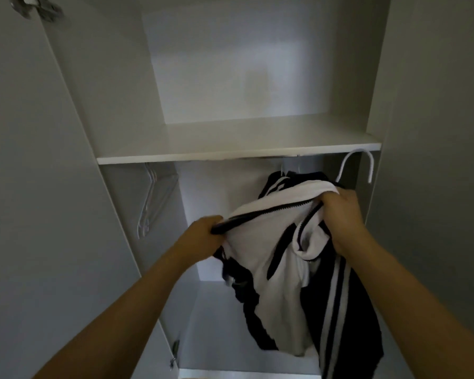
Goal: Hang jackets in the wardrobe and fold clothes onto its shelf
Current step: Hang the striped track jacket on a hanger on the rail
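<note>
Both forearms reach up and forward from the bottom of the view into the open wardrobe [115, 110]. Between them hangs a white and black jacket [271, 269], bunched below the shelf [230, 144] in the hanging space, with a dark striped garment [337, 310] just behind it to the right. Left hand [203, 233] is knuckles-up, its grip clenched on the jacket's black zipper edge. Right hand [342, 214], higher and further right, has its grip grasping the jacket's collar area together with a white hanger [356, 162], whose hook rises just under the shelf. Spare hangers [151, 198] hang at the left wall. No writing can be read.
</note>
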`<state>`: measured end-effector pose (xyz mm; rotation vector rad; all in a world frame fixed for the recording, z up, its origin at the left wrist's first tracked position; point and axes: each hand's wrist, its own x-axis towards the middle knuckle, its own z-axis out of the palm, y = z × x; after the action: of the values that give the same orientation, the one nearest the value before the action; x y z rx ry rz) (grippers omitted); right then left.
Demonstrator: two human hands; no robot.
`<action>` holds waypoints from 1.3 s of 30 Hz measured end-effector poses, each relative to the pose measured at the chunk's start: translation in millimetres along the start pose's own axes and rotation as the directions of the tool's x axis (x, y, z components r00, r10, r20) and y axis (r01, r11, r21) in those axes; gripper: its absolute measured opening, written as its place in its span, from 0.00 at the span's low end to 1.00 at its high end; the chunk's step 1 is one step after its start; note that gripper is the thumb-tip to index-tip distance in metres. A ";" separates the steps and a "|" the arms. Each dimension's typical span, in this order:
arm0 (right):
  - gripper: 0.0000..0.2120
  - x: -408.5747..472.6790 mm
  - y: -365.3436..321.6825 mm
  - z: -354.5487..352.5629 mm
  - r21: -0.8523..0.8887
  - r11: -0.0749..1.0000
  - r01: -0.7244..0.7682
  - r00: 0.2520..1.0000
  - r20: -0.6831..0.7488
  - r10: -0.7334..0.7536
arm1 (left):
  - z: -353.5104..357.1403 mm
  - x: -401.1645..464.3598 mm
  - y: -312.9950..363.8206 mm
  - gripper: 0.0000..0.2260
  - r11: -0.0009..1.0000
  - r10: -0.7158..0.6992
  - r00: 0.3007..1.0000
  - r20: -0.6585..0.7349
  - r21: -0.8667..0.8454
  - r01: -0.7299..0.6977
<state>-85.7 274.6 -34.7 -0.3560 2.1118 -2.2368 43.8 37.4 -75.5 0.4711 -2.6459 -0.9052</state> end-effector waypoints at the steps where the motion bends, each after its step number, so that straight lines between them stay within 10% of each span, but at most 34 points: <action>1: 0.10 1.1 2.3 -1.1 -0.097 0.995 0.024 1.000 0.015 -0.023 | 3.8 3.1 -2.8 0.09 0.999 -0.042 0.987 -0.154 -0.036 0.037; 5: 0.06 1.5 16.0 -13.2 -0.547 0.837 0.011 0.984 0.155 0.089 | 2.4 14.2 0.0 0.13 0.882 -0.231 0.821 -0.522 -0.468 -0.049; 8: 0.29 -4.7 29.6 -27.1 -0.722 0.686 -0.082 0.881 0.269 0.388 | -8.5 24.5 8.0 0.14 0.932 -0.089 0.851 -0.517 -0.345 -0.112; 10: 0.40 -6.4 36.9 -29.4 -0.641 0.744 -0.188 0.865 0.251 0.435 | -19.3 30.7 20.5 0.16 0.959 0.175 0.890 -0.422 -0.133 -0.252; 13: 0.14 -9.8 46.8 -28.3 -0.514 0.854 -0.082 0.972 0.147 0.182 | -34.7 38.9 44.9 0.14 0.866 0.498 0.852 -0.159 0.134 -0.481; 16: 0.16 -15.8 53.6 -24.6 -0.413 0.903 0.121 0.983 0.175 -0.051 | -41.1 41.5 68.4 0.14 0.791 0.551 0.823 0.135 0.227 -0.567; 20: 0.27 -19.0 40.9 -21.4 -0.180 0.981 0.067 0.959 0.282 -0.014 | -33.4 33.9 89.2 0.14 0.767 0.528 0.751 0.397 0.155 -0.622; 28: 0.08 -38.5 20.7 -4.0 -0.273 0.958 0.090 0.843 0.533 0.073 | -29.8 42.9 106.3 0.18 0.864 0.500 0.847 0.182 -0.034 -0.503; 39: 0.07 -28.6 25.5 7.8 -0.124 0.992 -0.034 0.925 0.371 0.078 | -32.6 32.3 75.1 0.23 0.953 0.192 0.978 0.076 -0.252 -0.168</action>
<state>-59.5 270.5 -63.5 -0.6619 2.0172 -1.8373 11.8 63.3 2.3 0.1250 -2.5637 -1.2017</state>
